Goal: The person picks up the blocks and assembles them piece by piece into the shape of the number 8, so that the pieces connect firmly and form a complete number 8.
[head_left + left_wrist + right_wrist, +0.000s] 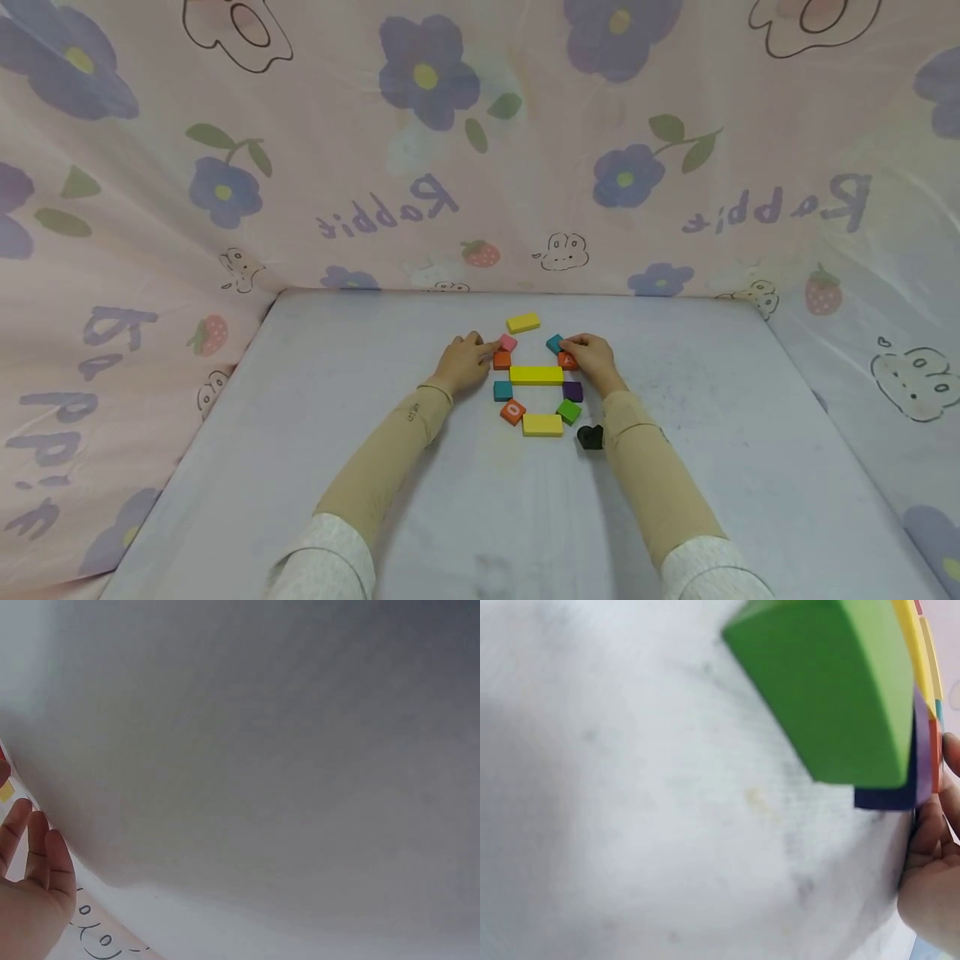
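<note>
In the head view, my left hand (463,364) reaches from the left, its extended index finger at a pink block (507,342). From the other side my right hand (592,358) pinches the corner of a teal block (555,343) with its fingertips. Just below these lie an orange block (502,361) on the left and an orange lettered block (567,361) on the right. A long yellow block (536,376) spans between the two sides. The left wrist view catches the left hand (37,877) with its fingers loosely bent.
A yellow block (522,322) lies beyond the hands. Nearer are another teal block (503,391), a purple block (573,392), an orange numbered block (513,412), a green block (569,412) and a yellow block (542,426). A black heart-shaped piece (590,437) sits by the right forearm. Patterned cloth (480,167) walls the table.
</note>
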The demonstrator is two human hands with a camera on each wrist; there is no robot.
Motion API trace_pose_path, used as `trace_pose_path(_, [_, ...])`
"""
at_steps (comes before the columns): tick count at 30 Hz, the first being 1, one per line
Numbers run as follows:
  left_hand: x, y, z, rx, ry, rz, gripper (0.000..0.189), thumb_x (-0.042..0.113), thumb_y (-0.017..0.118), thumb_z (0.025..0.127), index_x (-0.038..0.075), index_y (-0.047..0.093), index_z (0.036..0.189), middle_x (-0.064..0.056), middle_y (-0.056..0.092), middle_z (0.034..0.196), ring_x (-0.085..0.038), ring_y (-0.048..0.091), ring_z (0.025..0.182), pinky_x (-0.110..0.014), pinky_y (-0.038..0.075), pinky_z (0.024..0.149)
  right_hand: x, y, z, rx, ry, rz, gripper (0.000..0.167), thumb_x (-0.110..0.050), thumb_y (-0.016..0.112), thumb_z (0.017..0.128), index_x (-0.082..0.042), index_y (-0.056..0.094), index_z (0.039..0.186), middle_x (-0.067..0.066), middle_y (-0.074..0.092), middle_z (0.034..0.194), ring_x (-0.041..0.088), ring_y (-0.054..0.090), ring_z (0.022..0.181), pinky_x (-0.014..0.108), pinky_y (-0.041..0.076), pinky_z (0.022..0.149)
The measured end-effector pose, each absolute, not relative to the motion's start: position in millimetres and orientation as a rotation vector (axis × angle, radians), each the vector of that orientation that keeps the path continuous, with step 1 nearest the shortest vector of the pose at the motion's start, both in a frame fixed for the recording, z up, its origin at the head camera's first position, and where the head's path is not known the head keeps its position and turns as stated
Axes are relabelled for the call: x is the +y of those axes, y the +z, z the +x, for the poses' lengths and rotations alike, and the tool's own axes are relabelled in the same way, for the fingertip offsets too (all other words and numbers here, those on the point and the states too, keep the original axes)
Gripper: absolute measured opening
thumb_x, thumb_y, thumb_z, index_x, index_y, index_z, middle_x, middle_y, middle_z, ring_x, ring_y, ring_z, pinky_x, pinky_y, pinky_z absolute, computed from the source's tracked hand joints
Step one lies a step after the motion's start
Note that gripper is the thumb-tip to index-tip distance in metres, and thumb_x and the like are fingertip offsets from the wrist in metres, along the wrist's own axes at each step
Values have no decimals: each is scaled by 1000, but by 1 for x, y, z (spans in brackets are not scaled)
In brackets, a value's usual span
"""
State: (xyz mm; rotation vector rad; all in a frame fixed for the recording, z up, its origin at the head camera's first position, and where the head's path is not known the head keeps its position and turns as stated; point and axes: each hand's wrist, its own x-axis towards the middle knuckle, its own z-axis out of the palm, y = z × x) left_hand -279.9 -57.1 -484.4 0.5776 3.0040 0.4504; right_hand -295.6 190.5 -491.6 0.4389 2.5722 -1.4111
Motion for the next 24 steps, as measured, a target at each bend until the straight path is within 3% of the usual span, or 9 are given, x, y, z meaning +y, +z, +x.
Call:
trace_pose_path(15, [-56, -483, -279, 3000, 426, 568, 44, 19, 50, 94, 31, 47, 136, -6, 53, 113, -22, 45, 86, -30, 41, 78, 191, -490, -296, 2572, -1388, 467, 45, -35, 53, 92, -4, 55, 124, 17, 52, 130, 27, 45, 110, 39, 42, 100])
trace_pose_path(24, [-58, -487, -280, 3007, 420, 593, 48, 19, 51, 93, 32, 43, 139, -8, 53, 114, -22, 45, 85, -31, 41, 77, 197, -484, -302, 2494, -1382, 389, 47, -36, 48, 94, -4, 51, 128, 16, 50, 125, 25, 44, 104, 35, 40, 93])
